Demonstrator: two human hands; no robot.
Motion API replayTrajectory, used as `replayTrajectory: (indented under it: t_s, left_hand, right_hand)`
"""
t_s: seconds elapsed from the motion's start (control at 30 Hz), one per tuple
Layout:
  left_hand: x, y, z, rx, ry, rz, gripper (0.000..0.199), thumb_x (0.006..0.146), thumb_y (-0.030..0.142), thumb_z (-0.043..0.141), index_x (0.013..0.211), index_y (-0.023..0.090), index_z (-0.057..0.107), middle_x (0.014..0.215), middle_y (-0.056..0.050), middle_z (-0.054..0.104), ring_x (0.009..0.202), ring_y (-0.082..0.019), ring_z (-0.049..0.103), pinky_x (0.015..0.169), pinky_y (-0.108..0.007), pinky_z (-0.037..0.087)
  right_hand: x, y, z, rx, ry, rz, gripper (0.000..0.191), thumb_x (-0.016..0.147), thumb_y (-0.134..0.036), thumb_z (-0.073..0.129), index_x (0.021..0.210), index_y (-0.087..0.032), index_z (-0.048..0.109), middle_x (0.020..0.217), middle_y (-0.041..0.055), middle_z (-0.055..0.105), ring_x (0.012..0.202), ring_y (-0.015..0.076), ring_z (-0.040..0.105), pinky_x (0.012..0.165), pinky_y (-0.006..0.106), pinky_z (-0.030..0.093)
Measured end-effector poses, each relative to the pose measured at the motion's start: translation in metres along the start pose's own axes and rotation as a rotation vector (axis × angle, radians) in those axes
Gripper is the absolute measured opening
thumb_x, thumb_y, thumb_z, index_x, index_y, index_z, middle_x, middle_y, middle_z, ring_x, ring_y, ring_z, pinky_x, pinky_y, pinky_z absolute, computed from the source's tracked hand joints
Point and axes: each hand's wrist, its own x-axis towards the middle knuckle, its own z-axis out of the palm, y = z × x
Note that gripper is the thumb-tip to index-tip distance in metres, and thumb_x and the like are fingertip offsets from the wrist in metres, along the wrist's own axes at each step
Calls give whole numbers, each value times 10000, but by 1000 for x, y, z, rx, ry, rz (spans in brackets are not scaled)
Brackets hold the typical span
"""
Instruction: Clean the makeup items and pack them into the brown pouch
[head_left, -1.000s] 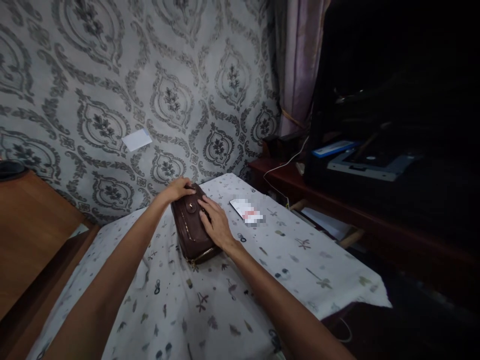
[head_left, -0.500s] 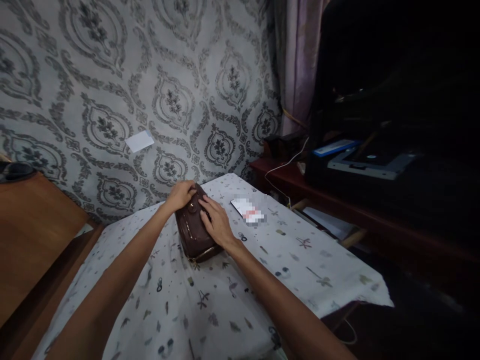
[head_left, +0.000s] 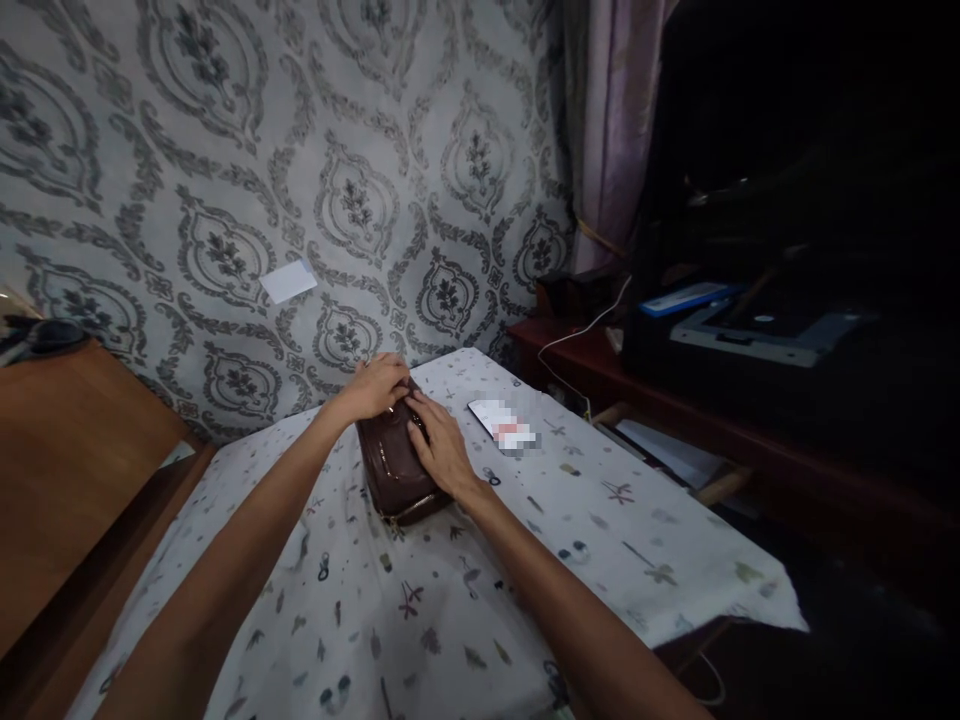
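A dark brown leather bag (head_left: 397,462) with gold zips lies on the patterned cloth, its near end towards me. My left hand (head_left: 375,386) reaches over the bag's far end, fingers bent down onto it; the fingertips are partly hidden. Against the right side and top of the bag rests my right hand (head_left: 444,448), its fingers curved over the top and close to the left fingertips. A short gold zip shows on the bag's upper face, and another runs around the near end. To the right of the bag lies a phone (head_left: 502,425) with a lit, blurred screen.
A white cloth (head_left: 600,540) printed with small plants covers the table. A wooden panel (head_left: 82,470) stands at the left. At the right are a dark red shelf (head_left: 559,345), an open drawer (head_left: 667,450) with papers, and a white cable (head_left: 577,330). Patterned wallpaper rises behind.
My left hand has shifted right across the bag's far end, nearer my right fingers. The bag stays in place on the cloth, and the whole view has shifted slightly.
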Motion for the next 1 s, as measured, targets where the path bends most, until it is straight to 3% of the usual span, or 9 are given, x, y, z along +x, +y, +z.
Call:
replayTrajectory:
  t_s: [0.1, 0.17, 0.23, 0.3, 0.4, 0.57, 0.7, 1.0]
  left_hand:
    - [-6, -17, 6, -199, 296, -87, 275, 897, 285, 541, 1153, 251, 635, 1355, -98, 553, 1311, -280, 449, 1090, -457, 366]
    - [-12, -32, 15, -403, 485, -276, 371, 891, 329, 552, 1247, 225, 585, 1346, -112, 557, 1282, -257, 477, 1070, -415, 388]
    - [-21, -45, 26, -584, 568, -508, 372, 872, 401, 573, 1169, 181, 616, 1221, -124, 624, 1172, -254, 547, 1001, -389, 431]
    - [-30, -53, 38, -691, 547, -625, 397, 858, 511, 559, 1016, 162, 664, 1047, -115, 686, 1026, -256, 607, 885, -371, 476]
    - [-41, -56, 51, -766, 480, -613, 469, 817, 611, 548, 871, 169, 694, 872, -87, 719, 875, -239, 634, 740, -327, 482]
    - [-42, -58, 57, -799, 470, -582, 311, 663, 469, 689, 755, 173, 662, 717, -21, 664, 741, -186, 599, 710, -291, 450]
    - [-40, -60, 57, -753, 475, -573, 169, 644, 343, 650, 703, 187, 627, 666, 12, 614, 690, -162, 547, 701, -282, 420]
    - [-36, -61, 50, -659, 414, -589, 217, 688, 398, 614, 622, 192, 604, 557, 26, 535, 610, -157, 484, 586, -271, 330]
  right_hand:
    - [0, 0, 1, 12, 0, 13, 435, 990, -289, 420, 1389, -188, 563, 1473, 137, 543, 1376, 261, 491, 1147, 498, 404]
    - [-1, 1, 2, 22, 8, 22, 435, 991, -292, 421, 1392, -197, 563, 1478, 134, 538, 1378, 257, 491, 1152, 503, 399]
    - [-2, 1, 3, 31, 15, 29, 433, 993, -300, 424, 1391, -202, 566, 1485, 133, 530, 1381, 253, 489, 1156, 497, 400]
    - [-3, 1, 3, 36, 20, 39, 433, 996, -314, 424, 1390, -207, 567, 1503, 132, 508, 1393, 251, 477, 1162, 492, 396]
    - [-5, -1, 2, 31, 12, 49, 436, 997, -331, 428, 1393, -208, 565, 1531, 134, 470, 1418, 257, 445, 1178, 500, 375]
    - [-8, -4, 1, 7, 5, 31, 428, 1002, -338, 429, 1376, -206, 587, 1543, 141, 446, 1415, 270, 437, 1179, 518, 366]
    - [-8, -4, 1, -7, 9, 13, 407, 997, -333, 439, 1351, -231, 611, 1521, 126, 470, 1400, 267, 450, 1171, 512, 376]
    - [-7, -1, 0, -3, -14, 7, 411, 992, -331, 447, 1366, -249, 597, 1507, 117, 483, 1388, 271, 461, 1162, 518, 386]
